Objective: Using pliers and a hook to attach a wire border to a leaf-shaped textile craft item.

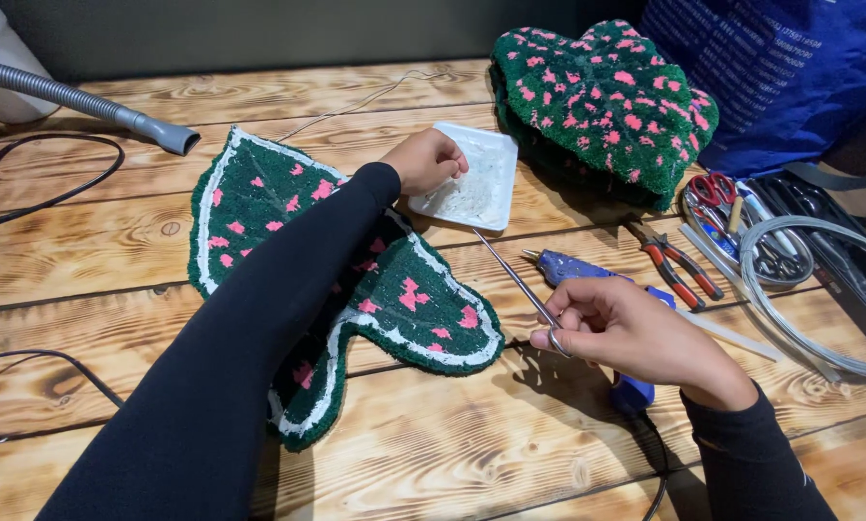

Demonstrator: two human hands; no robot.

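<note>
Scissors point(515, 278), long, thin, metal: held in the right hand point(635, 333), fingers through the loops, closed blades pointing up and away from the fingertips toward the white tray point(472, 178).
Left hand point(428, 159): fingers curled in a loose fist, knuckles resting on the near edge of the white tray; whether anything is pinched inside cannot be told.
Leaf-shaped tufted piece point(404, 299), dark green with pink spots and white border: flat on the table point(115, 260), under the left forearm, just left of the scissor blades.
Second spotted piece point(607, 101): folded, beyond the right fingers.
Blue glue gun point(573, 268): partly beneath the right hand.
Red-handled pliers point(679, 265), small red scissors point(713, 188), coiled grey tubing point(819, 289): right of the right fingers.
Grey hose nozzle point(158, 132): far left of the left fingers.
</note>
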